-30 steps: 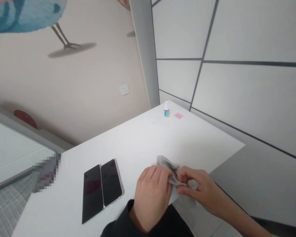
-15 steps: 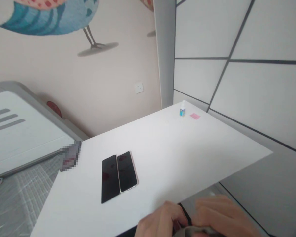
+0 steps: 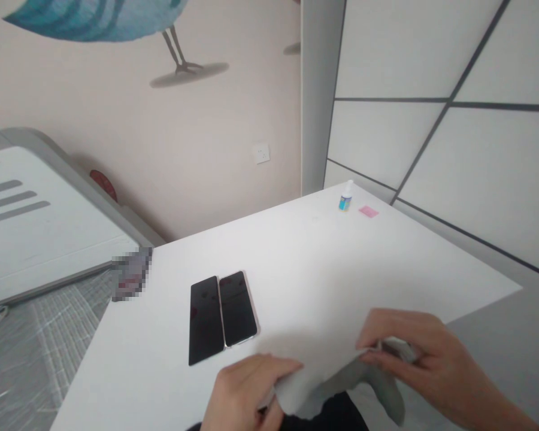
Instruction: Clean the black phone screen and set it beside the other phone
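Observation:
Between my hands stretches a thin, crumpled grey-white sheet (image 3: 306,389), tissue or cloth, I cannot tell which. My left hand (image 3: 247,386) pinches its left end. The upper right part is gripped between the thumb and fingers of my right hand (image 3: 424,353), and a fold hangs down below. The sheet is held at the table's near edge, over dark clothing. Left of and beyond it, a phone (image 3: 238,308) with a dark screen and pale rim lies flat, beside a black phone-shaped slab (image 3: 206,320).
The white table (image 3: 296,257) reaches back to the wall. A small white-and-blue bottle (image 3: 345,196) stands at its far right corner, beside a pink slip (image 3: 369,211). A blurred-out item (image 3: 133,273) lies at the left edge. Wardrobe panels (image 3: 498,173) rise on the right.
My hands have come up and moved apart, and the sheet is now spread between them in view. Earlier they were close together at the bottom edge. The camera view has shifted slightly.

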Demonstrator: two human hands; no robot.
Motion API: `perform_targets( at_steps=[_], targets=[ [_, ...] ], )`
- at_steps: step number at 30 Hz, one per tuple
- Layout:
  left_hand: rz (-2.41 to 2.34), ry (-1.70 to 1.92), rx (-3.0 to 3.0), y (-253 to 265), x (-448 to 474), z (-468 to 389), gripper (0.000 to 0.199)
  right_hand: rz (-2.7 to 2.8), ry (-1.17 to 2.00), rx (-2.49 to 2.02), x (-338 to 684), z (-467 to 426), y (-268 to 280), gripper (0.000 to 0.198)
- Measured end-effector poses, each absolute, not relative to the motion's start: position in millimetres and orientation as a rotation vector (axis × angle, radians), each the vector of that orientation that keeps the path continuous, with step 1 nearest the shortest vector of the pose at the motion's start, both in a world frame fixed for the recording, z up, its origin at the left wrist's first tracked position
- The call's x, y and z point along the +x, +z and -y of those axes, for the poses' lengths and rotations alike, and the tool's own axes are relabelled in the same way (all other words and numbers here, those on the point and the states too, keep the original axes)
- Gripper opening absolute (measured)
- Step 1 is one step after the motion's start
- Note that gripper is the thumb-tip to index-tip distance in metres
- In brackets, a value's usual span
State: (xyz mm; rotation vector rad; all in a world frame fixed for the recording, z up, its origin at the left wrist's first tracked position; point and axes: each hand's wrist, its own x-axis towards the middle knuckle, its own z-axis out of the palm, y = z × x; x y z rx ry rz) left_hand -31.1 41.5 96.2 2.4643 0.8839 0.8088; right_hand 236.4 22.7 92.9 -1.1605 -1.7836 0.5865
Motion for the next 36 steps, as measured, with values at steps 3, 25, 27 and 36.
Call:
perform_targets(
  at_steps=[3, 25, 27, 36],
  targets=[
    [-0.986, 0.904, 2.547, 116, -25, -78, 0.026, 1.723, 0.588, -1.127, 242, -66, 96, 0.035],
    [-0.917, 0.056, 2.91, 72, -20, -112, 0.055, 2.153, 0.561, -1.28, 290, -81, 21, 0.032],
    [-1.001, 0.032, 2.949, 66, -14, -122, 0.058, 2.141, 0.505, -1.318, 279, -100, 21, 0.034],
    [-1.282, -0.074, 3.021, 34, -8, -144, 0.085, 2.378, 0.263, -1.427, 247, -150, -8, 0.073]
  ],
)
